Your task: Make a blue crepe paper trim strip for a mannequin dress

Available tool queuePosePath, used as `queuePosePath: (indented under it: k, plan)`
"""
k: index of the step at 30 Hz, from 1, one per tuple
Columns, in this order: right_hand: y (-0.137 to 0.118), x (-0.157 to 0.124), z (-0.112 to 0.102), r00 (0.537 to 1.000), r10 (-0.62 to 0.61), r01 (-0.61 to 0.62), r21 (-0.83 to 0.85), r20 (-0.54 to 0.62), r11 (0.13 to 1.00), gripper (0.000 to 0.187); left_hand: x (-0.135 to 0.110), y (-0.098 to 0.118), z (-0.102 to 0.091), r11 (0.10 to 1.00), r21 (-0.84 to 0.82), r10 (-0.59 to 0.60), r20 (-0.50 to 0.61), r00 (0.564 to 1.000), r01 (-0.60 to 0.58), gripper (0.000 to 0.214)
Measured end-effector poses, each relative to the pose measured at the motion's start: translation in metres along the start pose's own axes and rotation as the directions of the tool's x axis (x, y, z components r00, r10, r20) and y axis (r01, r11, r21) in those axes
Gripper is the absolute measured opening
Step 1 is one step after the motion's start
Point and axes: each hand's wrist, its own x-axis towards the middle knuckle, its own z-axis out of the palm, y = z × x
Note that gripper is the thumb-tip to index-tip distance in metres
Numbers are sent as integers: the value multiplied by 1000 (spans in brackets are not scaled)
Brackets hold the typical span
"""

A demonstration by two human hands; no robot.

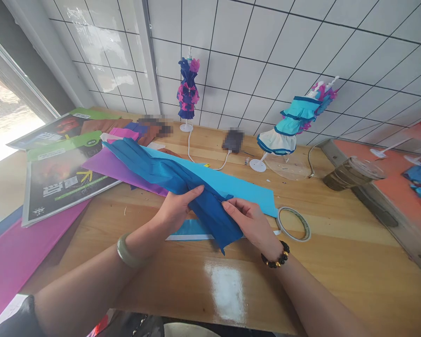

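Sheet [171, 175] slants over table [175, 285], long axis from near right to far left, far end perhaps resting on purple paper [126, 173]; left hand [172, 209] and right hand [250, 223] grip nearer half in 2 tight pinches

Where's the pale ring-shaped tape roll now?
Head view, right of centre: the tape roll lies on the wooden table, beside the light-blue sheet, right of the right hand.

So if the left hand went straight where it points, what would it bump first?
Beyond the dark blue paper it's holding, the left hand would probably meet the light blue sheet, or maybe pass above it.
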Motion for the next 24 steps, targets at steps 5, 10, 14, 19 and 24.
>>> queuePosePath:
  k: [5, 10, 14, 19, 24]
  plan:
    - [-1, 0, 0, 999, 4, -6, 36, 38, 999, 43, 1, -1, -3, 1000, -20, 3, -26, 1000, -3, 41]
    - [-7, -4, 1, 999, 28, -27, -20, 36, 999, 43, -3, -1, 0, 999, -44, -23, -40, 999, 22, 45]
    - [-7, -3, 2, 997, 66, -66, 9, 26, 998, 42, -6, 2, 2, 996, -58, 61, 10, 998, -61, 47]
    - [-2, -3, 3, 992, 106, -110, 47, 72, 993, 40, -10, 5, 5, 998, -55, 20, 10, 1000, -20, 48]
    - [-4, -4, 1, 985, 142, -149, 72, 92, 986, 38, -9, 4, 4, 995, -95, 23, -4, 1000, -23, 57]
